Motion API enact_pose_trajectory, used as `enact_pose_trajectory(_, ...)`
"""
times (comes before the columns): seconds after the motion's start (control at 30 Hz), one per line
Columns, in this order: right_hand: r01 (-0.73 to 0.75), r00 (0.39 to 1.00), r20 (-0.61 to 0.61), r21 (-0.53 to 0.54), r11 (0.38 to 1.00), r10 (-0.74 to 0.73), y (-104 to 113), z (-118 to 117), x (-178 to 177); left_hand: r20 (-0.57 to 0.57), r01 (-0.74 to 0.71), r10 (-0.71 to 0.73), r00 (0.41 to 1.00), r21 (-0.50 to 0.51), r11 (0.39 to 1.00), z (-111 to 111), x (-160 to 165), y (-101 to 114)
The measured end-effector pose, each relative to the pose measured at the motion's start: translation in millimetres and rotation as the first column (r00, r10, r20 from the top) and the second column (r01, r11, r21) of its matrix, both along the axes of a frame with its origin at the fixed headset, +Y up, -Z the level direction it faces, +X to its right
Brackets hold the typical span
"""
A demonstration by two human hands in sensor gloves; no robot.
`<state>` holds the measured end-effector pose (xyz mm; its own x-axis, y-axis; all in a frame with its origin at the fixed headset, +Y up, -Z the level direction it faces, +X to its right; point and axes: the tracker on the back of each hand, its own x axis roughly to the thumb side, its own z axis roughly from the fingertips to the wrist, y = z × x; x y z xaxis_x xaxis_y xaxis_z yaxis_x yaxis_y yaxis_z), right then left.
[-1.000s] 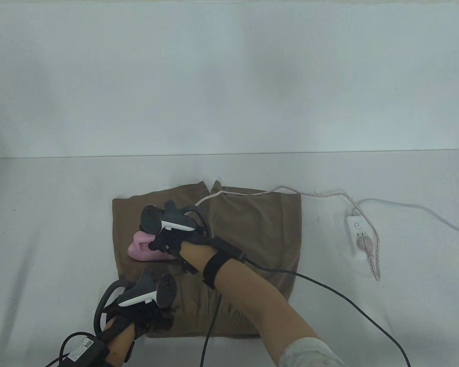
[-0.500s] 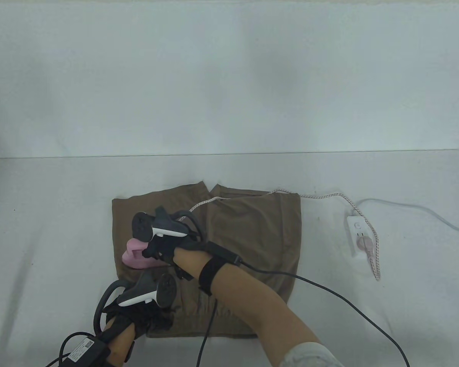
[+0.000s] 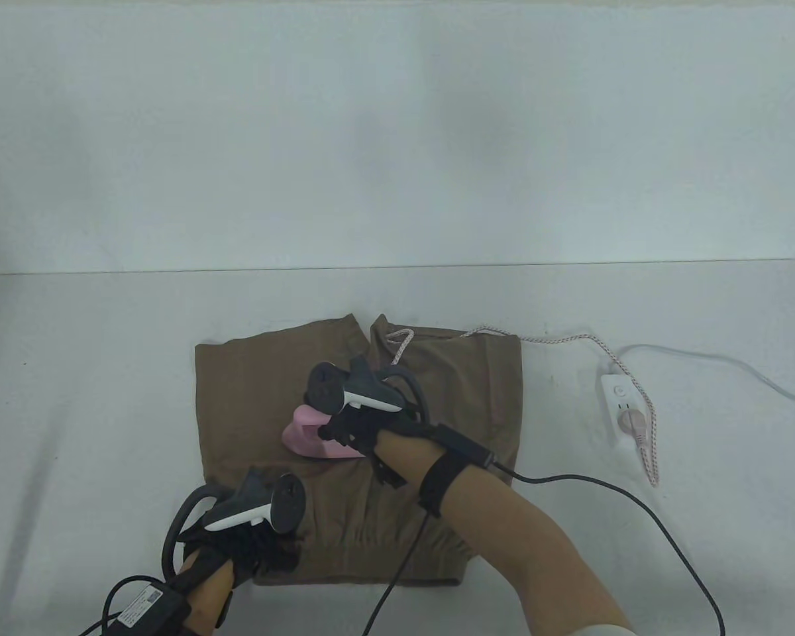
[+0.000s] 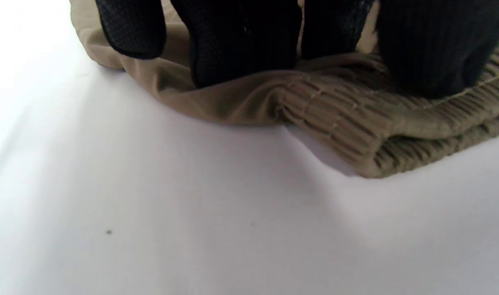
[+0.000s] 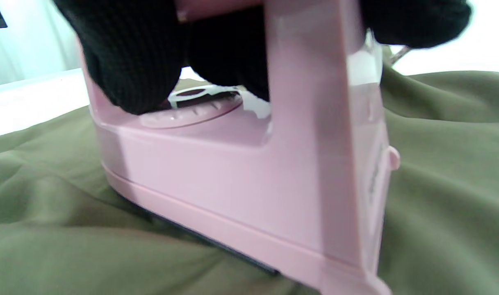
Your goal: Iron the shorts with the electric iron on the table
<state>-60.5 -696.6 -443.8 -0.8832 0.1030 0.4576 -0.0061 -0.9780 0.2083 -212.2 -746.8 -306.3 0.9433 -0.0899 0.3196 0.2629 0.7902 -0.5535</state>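
Left hand [image 3: 252,536] rests at the near left corner of the shorts [image 3: 252,391], fingers [image 4: 241,45] pressed down flat on the ribbed waistband [image 4: 397,127], pinning the cloth to the desk [image 3: 79,397]; nothing is gripped within it. The shorts lie spread flat at mid-desk, waistband toward the near edge, legs pointing away. Right hand [image 3: 354,427] is closed around the handle of the pink iron [image 3: 311,440], fingers [image 5: 126,61] wrapped through the handle opening above the dial [image 5: 192,112]. The iron sits soleplate-down on the shorts, near the centre and just beyond the left hand; cloth is rucked in soft folds around its base. A braided cord [image 3: 556,339] runs from behind the right hand across the far leg and off to the right, its plug [image 3: 633,424] seated in a white power strip [image 3: 617,397] on the desk, well apart from the shorts. The strip's own white lead [image 3: 735,364] continues to the right edge.
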Motion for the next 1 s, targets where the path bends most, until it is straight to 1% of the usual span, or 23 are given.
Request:
enact_pose_trajectory(0.17, -0.006, 1.000, 0.021, -0.007, 1.000, 0.006, 1.1, -0.9, 15.8, 0.000, -0.001, 0.001, 1.000, 0.000, 1.000, 0.0, -0.1, 0.0)
enact_pose_trajectory(0.33, -0.007, 1.000, 0.003, 0.009, 1.000, 0.007, 0.3, 0.2, 7.8, 0.000, 0.001, -0.001, 1.000, -0.003, 1.000, -0.3, -0.2, 0.3)
enact_pose_trajectory(0.47, 0.012, 0.999, -0.044, 0.032, 0.999, -0.010, -3.0, 4.4, -14.2, -0.002, 0.001, -0.001, 1.000, -0.002, 1.000, -0.3, -0.3, 0.3)
enact_pose_trajectory(0.77, 0.018, 0.992, -0.126, 0.009, 1.000, -0.017, -4.2, 15.8, -72.3, 0.000, 0.005, -0.005, 1.000, 0.002, 1.000, -0.1, 0.0, 0.5)
enact_pose_trajectory(1.0, 0.021, 0.981, -0.195, 0.000, 1.000, -0.020, -5.1, 25.8, -104.0, 0.000, 0.006, -0.006, 1.000, -0.001, 1.000, 0.0, -0.1, 1.1)
